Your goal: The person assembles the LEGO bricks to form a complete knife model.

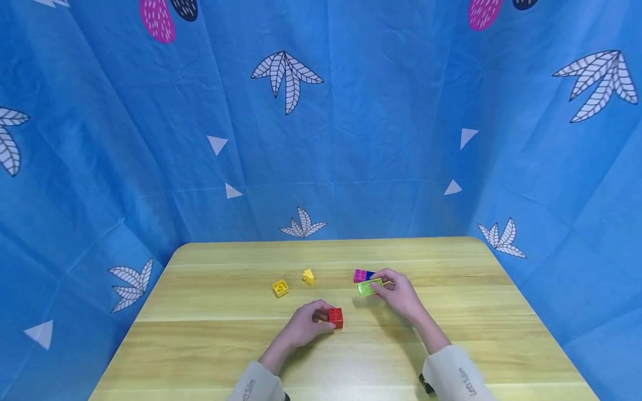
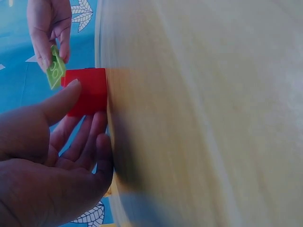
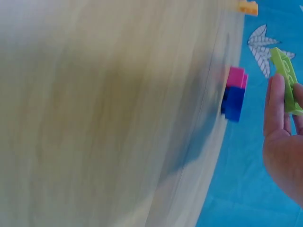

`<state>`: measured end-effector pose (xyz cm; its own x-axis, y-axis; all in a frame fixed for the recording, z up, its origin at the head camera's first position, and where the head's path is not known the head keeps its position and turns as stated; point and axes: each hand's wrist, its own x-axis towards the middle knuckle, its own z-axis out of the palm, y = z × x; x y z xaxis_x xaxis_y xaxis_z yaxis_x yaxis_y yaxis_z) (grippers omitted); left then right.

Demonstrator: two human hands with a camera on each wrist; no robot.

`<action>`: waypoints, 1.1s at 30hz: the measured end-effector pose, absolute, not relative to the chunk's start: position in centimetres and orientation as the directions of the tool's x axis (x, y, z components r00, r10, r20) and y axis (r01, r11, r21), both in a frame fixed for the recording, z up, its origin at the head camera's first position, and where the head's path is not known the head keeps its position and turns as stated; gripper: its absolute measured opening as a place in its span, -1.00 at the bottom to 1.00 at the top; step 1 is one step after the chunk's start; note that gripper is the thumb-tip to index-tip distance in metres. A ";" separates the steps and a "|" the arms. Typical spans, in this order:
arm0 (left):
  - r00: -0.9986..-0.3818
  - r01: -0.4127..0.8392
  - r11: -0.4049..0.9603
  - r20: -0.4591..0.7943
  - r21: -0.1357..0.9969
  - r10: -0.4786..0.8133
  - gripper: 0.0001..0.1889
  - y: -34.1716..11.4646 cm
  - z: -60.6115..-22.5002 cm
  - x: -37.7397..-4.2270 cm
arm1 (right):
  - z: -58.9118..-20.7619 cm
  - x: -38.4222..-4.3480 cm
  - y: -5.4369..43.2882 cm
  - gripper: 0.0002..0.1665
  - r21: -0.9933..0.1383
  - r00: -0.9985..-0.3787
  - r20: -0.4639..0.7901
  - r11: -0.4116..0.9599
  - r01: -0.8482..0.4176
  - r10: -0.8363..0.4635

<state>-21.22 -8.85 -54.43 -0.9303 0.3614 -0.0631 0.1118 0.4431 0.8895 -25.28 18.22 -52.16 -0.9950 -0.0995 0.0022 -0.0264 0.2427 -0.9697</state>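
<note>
Your left hand (image 1: pixel 304 324) reaches in low over the table (image 1: pixel 200 345), thumb and fingers pinching the red block (image 1: pixel 335 318) right at the tabletop, studs up. Your right hand (image 1: pixel 401 295), raised farther out, pinches the tilted green piece (image 1: pixel 368 287) clear of the wood, partly screening the blue block (image 3: pixel 233 103) beside the magenta block (image 1: pixel 359 275). Yellow brick (image 1: pixel 281 288) and yellow wedge (image 1: pixel 309 277) lie apart, beyond your left hand.

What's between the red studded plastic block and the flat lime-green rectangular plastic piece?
In the head view, only bare wood-grain tabletop shows between the red block in the left hand and the lime-green piece in the right hand.
</note>
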 end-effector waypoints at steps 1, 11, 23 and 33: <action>-0.930 0.108 0.445 -0.067 0.889 0.360 -0.67 -8.8 -54.4 -21.2 | -52.1 -25.2 17.9 -0.78 -0.971 -0.995 0.003 0.239 -0.028 -0.104; -0.930 0.103 0.426 -0.065 0.899 0.362 -0.68 -8.7 -54.2 -20.9 | -51.7 -24.3 15.9 -0.69 -0.988 -0.986 -0.018 0.156 -0.008 -0.163; -0.932 0.118 0.410 -0.042 0.905 0.361 -0.68 -8.6 -54.1 -20.7 | -51.5 -23.3 15.2 -0.59 -0.993 -0.981 -0.037 0.119 0.014 -0.192; -0.929 0.086 0.379 -0.063 0.922 0.363 -0.45 -9.0 -54.1 -21.0 | -52.1 -23.2 14.7 -0.70 -0.995 -0.980 -0.004 0.098 -0.017 -0.201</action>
